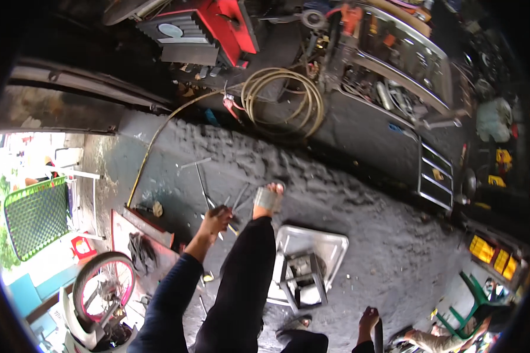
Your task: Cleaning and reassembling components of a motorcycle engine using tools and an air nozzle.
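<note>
My left hand (218, 220) reaches down over hand tools on the dark floor, its fingers bent and apart, with nothing plainly held. Just beyond it lies a T-handle wrench (201, 183). A thin metal tool (239, 196) rests between the hand and my sandalled left foot (268, 199). My right hand (368, 318) is low at the right, fingers curled closed; what it holds, if anything, I cannot make out. Between my legs and that hand sits a silver metal tray (339, 242) with a dark metal frame-like part (305, 279) in it.
A coiled yellowish hose (248, 100) lies on the raised ledge ahead. Beside the doorway at left stands a wheel with a pink rim (106, 285). A green plastic chair (474, 303) and another person's leg (439, 341) are at lower right. A metal rack (436, 173) leans far right.
</note>
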A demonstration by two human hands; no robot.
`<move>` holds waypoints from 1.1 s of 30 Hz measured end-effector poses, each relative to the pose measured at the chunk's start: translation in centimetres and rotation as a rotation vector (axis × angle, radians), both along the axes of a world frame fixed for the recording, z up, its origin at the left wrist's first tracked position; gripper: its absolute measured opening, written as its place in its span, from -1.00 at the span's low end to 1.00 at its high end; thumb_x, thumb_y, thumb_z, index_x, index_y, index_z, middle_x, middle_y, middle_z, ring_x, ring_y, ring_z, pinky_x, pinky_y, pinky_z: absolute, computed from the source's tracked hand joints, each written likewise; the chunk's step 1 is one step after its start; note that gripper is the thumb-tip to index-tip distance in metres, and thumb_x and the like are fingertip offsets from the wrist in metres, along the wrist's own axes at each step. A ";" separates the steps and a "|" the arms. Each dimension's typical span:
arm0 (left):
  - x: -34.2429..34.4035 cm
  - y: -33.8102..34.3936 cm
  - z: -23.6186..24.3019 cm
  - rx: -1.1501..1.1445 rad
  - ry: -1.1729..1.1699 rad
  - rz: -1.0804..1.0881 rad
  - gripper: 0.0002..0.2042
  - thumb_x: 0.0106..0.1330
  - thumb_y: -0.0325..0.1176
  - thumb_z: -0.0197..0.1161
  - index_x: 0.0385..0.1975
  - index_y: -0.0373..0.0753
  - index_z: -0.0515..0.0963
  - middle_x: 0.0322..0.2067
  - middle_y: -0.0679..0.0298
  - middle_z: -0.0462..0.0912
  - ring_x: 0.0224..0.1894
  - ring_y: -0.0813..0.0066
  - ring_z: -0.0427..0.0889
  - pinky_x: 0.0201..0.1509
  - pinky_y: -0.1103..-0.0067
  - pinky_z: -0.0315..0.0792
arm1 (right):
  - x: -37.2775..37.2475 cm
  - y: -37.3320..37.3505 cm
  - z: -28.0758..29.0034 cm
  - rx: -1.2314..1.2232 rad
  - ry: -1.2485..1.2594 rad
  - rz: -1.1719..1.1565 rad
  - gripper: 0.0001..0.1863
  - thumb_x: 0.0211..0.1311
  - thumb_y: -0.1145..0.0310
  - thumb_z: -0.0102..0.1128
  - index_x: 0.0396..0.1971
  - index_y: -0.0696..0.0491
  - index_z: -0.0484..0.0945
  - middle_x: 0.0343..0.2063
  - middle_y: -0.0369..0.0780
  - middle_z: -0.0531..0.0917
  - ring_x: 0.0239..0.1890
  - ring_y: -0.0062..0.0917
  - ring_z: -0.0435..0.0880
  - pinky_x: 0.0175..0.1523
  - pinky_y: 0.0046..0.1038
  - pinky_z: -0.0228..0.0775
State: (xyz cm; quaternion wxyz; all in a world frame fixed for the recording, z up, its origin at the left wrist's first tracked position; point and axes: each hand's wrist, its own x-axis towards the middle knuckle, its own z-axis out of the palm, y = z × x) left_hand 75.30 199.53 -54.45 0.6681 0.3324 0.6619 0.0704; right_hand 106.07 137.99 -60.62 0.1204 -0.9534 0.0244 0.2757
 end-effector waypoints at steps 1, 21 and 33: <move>1.4 1.5 -3.0 0.010 -0.004 0.024 -0.78 0.34 -0.23 0.18 -0.48 -0.22 0.52 -0.70 0.48 0.32 -0.70 0.69 0.24 -0.64 0.65 0.11 | 3.9 6.2 -2.1 0.066 -0.203 0.207 -0.76 0.21 0.29 0.22 -0.37 0.19 0.52 -0.51 -0.04 0.65 -0.49 -0.37 0.58 -0.35 -0.29 0.42; -7.0 4.0 -9.4 -0.022 0.180 0.716 -0.79 0.42 -0.28 0.13 -0.48 -0.15 0.42 -0.71 0.46 0.26 -0.73 0.67 0.23 -0.67 0.63 0.16 | -12.5 95.8 -25.3 0.386 0.282 1.055 -0.74 0.09 0.26 0.36 -0.28 0.05 0.56 -0.28 -0.19 0.73 -0.17 -0.30 0.69 -0.07 -0.30 0.49; -23.9 -11.6 9.3 0.287 0.755 -1.510 -0.77 0.24 -0.22 0.13 -0.50 -0.22 0.62 -0.47 0.10 0.68 -0.45 0.19 0.65 -0.39 0.29 0.46 | 5.3 52.2 15.2 1.048 -0.484 0.447 -0.60 -0.06 0.49 0.47 -0.29 -0.11 0.42 -0.18 -0.17 0.45 -0.11 -0.21 0.54 0.08 -0.13 0.41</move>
